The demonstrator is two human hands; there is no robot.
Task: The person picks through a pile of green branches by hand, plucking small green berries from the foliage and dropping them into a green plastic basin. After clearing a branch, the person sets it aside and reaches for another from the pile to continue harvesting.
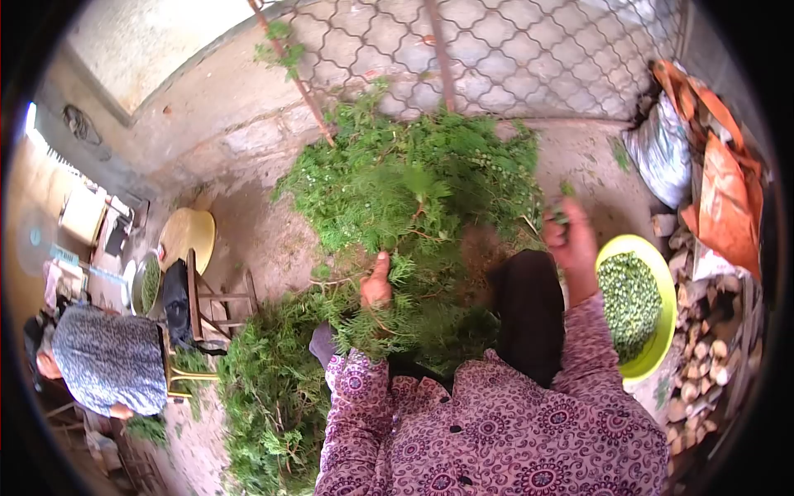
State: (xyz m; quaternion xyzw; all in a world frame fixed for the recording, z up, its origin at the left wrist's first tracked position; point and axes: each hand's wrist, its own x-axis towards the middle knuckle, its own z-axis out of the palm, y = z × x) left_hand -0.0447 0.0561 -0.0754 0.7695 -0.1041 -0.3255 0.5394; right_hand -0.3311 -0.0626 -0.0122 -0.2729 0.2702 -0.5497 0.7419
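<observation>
My left hand [376, 288] is closed around a leafy evergreen branch [389, 324], whose flat green sprays hang over my lap. My right hand [572, 244] is raised to the right of my knee, fingers curled together. Small green bits [561, 217] show at its fingertips, too blurred to tell whether they are cones or leaf tips. Just right of that hand stands a yellow-green basin [668, 307] holding many small green cones or seeds [627, 307]. In front of me lies a large heap of cut evergreen branches [413, 169].
More branches [269, 397] are piled at my left. Beyond them are a wooden stool [222, 298], a round yellow tub [190, 236] and a seated person [107, 360]. Stacked firewood [701, 372] and sacks [664, 153] line the right side. A metal lattice gate [488, 58] stands behind the heap.
</observation>
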